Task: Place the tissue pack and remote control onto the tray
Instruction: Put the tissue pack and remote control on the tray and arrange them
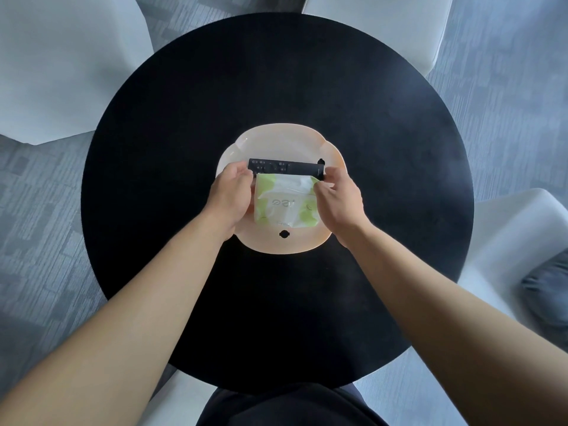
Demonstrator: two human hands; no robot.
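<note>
1. Nearest on the tray [287, 242], whose near rim is bare, the tissue pack [284, 201] lies at its middle, on the black tabletop [153, 149]
2. Either side of the pack, the left hand [230, 198] and right hand [338, 199] curl around its ends; I cannot tell how firmly they grip
3. Just beyond the pack, the remote control [285, 167] lies crosswise on the tray, fingertips touching both ends
4. Best now, I judge: square both items inside the rim, then lift the fingers straight off without dragging either
</note>
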